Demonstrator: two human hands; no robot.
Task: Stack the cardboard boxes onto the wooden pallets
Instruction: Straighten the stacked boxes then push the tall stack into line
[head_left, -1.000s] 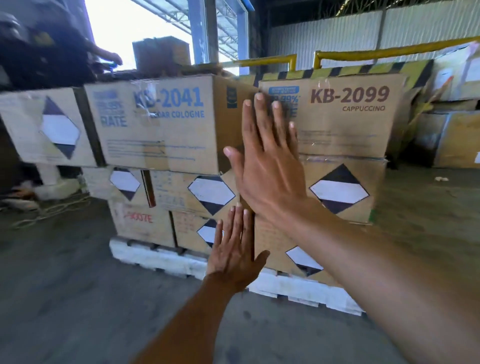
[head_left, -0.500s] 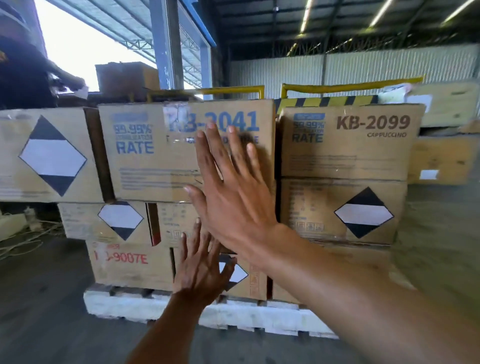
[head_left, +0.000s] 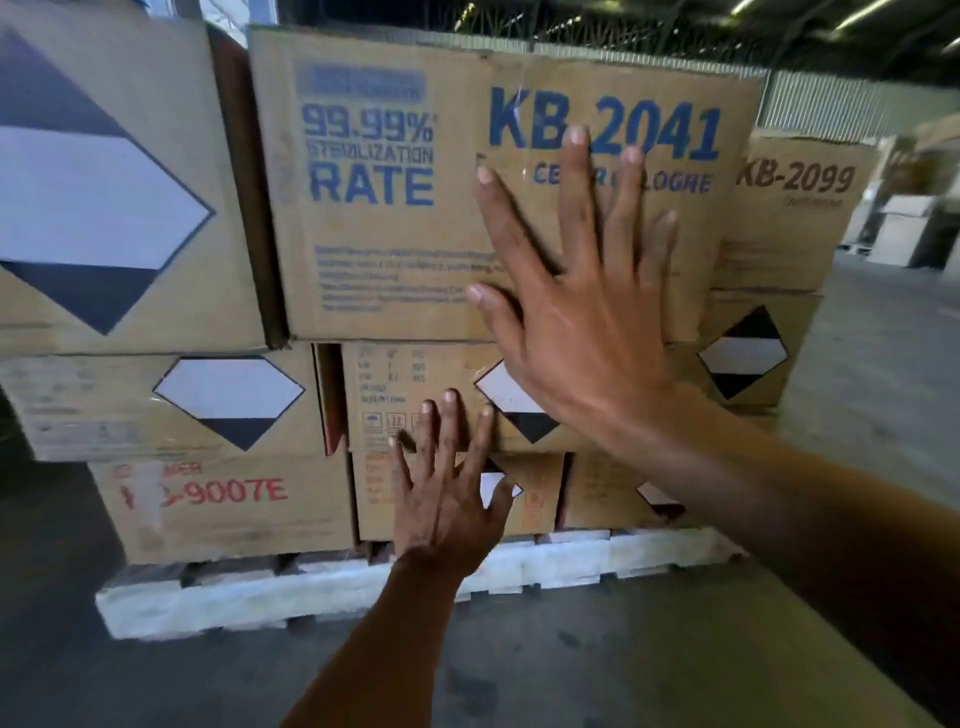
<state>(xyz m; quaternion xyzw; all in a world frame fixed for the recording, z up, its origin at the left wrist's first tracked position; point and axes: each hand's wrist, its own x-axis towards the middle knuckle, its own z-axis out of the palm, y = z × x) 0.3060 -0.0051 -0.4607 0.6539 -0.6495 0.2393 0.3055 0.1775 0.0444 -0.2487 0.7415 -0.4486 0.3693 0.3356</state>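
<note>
Cardboard boxes stand three layers high on a white-painted wooden pallet (head_left: 218, 597). The top box marked KB 2041 (head_left: 395, 249) juts forward of its neighbours. My right hand (head_left: 576, 312) is spread flat, fingers straight, against that box's front face. My left hand (head_left: 447, 493) is lower, fingers straight, over the seam between the middle box (head_left: 415, 384) and the bottom box (head_left: 540, 499). Another top box marked KB-2099 (head_left: 784, 228) sits further back at the right. A box with a white diamond label (head_left: 104, 208) fills the top left.
A box marked 9007E (head_left: 228, 509) is at the bottom left of the stack. Bare concrete floor (head_left: 597, 654) lies in front of the pallet and runs on past its right side. More boxes and white objects (head_left: 904, 228) stand far right.
The view has come much closer to the stack. My right hand has shifted from the gap by the KB-2099 box onto the KB 2041 box face. My left hand stays low on the stack.
</note>
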